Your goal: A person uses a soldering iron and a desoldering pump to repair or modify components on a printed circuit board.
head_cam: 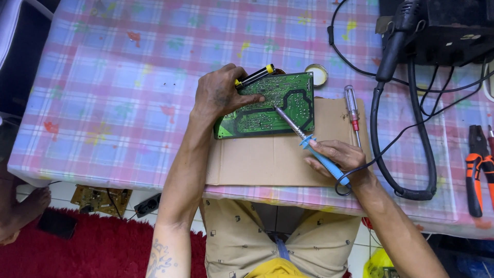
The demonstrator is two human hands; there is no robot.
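Note:
A green circuit board (288, 100) lies solder side up on a sheet of brown cardboard (267, 159). My left hand (218, 95) presses on the board's left part and also grips a black and yellow tool (256, 75) against its top edge. My right hand (337, 157) holds a blue-handled soldering iron (309, 144) like a pen, its metal tip touching the middle of the board.
A red-handled screwdriver (353, 110) lies right of the board, a small round tin (319, 74) behind it. Orange and black pliers (476, 170) sit at far right. A black station with hose and cables (411, 103) occupies the back right. Another board (100, 200) lies on the floor.

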